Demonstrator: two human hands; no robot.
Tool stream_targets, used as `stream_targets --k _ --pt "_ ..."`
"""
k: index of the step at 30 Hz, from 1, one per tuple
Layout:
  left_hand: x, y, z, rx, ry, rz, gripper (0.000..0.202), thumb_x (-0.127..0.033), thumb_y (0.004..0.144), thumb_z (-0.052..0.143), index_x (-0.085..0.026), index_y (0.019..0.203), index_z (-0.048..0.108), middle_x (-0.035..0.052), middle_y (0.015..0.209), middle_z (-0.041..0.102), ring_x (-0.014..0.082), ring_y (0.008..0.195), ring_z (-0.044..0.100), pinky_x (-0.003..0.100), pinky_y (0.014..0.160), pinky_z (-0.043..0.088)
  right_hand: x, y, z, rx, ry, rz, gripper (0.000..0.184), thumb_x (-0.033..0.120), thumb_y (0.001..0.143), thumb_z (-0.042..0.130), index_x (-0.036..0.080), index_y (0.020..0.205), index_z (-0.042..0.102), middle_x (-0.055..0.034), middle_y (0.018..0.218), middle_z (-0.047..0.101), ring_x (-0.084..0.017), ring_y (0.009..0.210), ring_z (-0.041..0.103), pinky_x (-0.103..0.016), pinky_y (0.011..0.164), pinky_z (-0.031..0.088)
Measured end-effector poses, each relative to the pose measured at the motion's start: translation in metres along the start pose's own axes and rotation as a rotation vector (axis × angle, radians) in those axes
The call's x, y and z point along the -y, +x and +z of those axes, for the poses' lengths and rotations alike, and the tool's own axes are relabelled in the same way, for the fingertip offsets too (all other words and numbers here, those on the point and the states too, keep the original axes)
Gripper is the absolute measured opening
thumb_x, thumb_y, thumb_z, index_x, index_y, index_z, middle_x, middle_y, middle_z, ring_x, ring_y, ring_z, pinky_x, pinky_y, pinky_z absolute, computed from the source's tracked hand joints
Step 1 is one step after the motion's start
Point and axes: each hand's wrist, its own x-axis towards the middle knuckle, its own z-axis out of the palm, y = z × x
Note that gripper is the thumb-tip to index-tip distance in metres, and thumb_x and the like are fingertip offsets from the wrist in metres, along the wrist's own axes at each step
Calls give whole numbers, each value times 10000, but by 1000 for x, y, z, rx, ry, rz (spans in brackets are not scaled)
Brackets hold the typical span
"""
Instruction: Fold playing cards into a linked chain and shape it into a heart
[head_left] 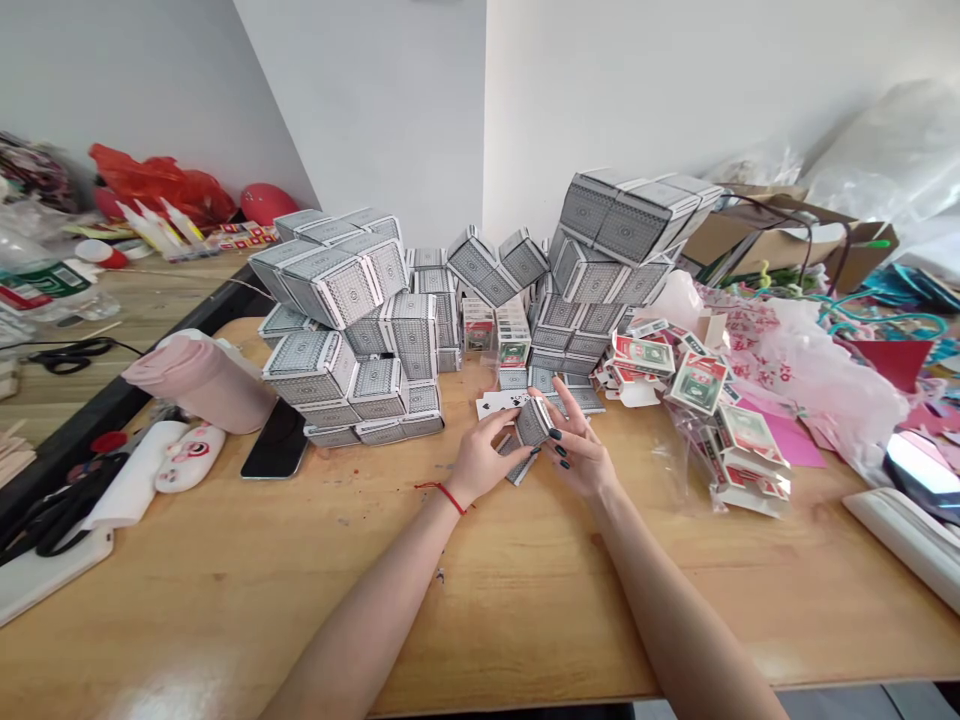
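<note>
A small box folded from grey-backed playing cards (534, 424) is held just above the table between my two hands. My left hand (484, 462) grips it from the left with thumb and fingers. On the other side, my right hand (583, 458) touches its right edge with dark-nailed fingertips, while other fingers point up and away. Under the box lies a loose grey-backed card (517, 472), partly covered by my hands. Just behind are face-up playing cards (496, 402) with black pips, and grey-backed cards (589, 398) lie flat to their right.
Stacked card blocks rise in a left pile (322, 375) and a taller right pile (600, 260). Opened card packs (701, 385) and a plastic bag (810, 350) crowd the right. Left are a phone (275, 442), a pink cylindrical object (206, 380) and scissors (71, 350).
</note>
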Motion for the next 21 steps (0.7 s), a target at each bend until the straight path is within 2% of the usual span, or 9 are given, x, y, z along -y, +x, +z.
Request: stream_targets --k 4,7,9,11,14,18,21 --pt "0 0 -1 -4 131 71 466 -256 691 635 -189 1135 511 93 1157 554 202 1055 532 378 910 450 3 -1 0 28 56 19 691 247 617 564 343 1275 380 -12 1276 469 -101 580 477 -215 382 287" --pt "2 -1 -1 -23 192 111 470 -247 701 622 -190 1150 495 94 1168 544 205 1085 511 385 921 444 1 -1 0 -27 57 60 570 273 648 546 299 1213 479 -6 1253 485 -83 527 436 -225 398 301" --pt "4 -1 0 -41 230 135 475 -243 708 614 -192 1162 484 91 1174 539 203 1090 508 384 924 444 -2 0 1 -96 33 99 505 295 663 564 281 1167 528 0 1154 546 -61 472 370 -217 391 272" --pt "6 -2 0 -54 268 154 480 -239 715 605 -193 1175 473 90 1182 533 200 1095 504 378 929 444 -6 2 2 -137 34 139 441 319 667 602 256 1103 579 5 924 612 -54 444 323 -212 393 244" --pt "8 -2 0 -80 318 171 483 -234 721 599 -190 1183 463 91 1190 528 200 1106 497 376 936 442 -11 4 3 -142 58 170 311 353 657 650 209 933 656 23 639 553 -68 464 341 -219 425 254" --pt "11 -2 -1 -102 359 180 479 -226 729 589 -194 1187 455 93 1199 522 206 1110 495 384 931 449 -17 6 2 -152 68 183 207 376 648 671 180 714 665 32 564 491 -68 478 346 -216 448 272" --pt "11 -2 -2 -117 372 195 467 -220 736 581 -195 1185 455 90 1194 525 206 1110 495 387 924 454 -21 7 0 -178 117 204 186 355 627 693 177 658 649 32 576 494 -66 498 367 -204 465 302"
